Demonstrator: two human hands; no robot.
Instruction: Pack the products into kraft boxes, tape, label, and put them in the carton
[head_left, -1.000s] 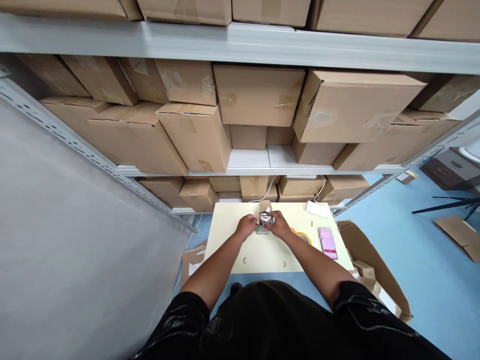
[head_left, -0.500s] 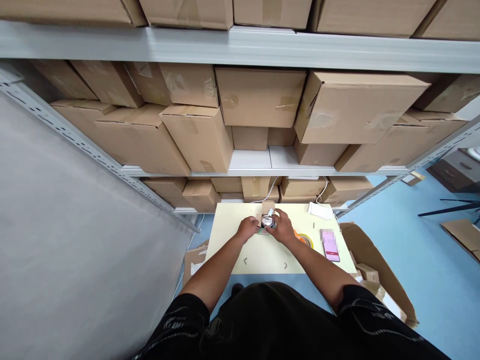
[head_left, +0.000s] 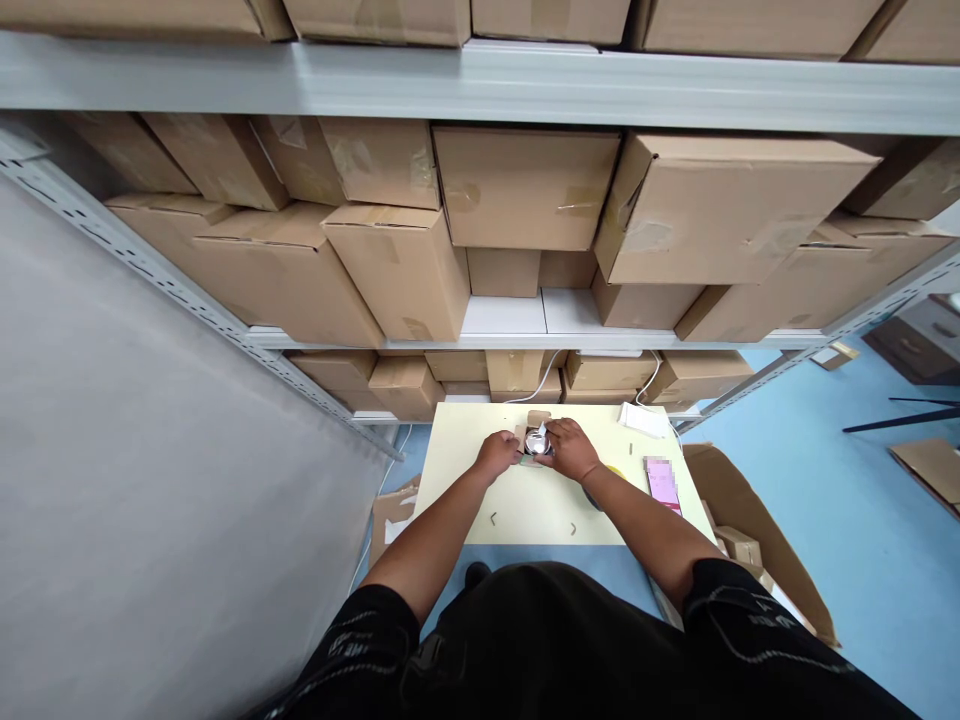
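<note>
silver round piece (head_left: 536,443) sits in a small open box (head_left: 538,416) on the pale table (head_left: 517,510); my right hand (head_left: 571,452) clamps the piece's right side while my left hand (head_left: 499,455) pinches the box's left edge.

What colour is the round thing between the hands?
The round thing looks shiny silver on top; see head view.

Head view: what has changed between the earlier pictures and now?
The shiny disc appears to have gone down into the box. The right forearm now covers more of the tape and the lower part of the phone. No clear grasp or release shows. The left hand stays at the box's left side, the right hand at its right.
</note>
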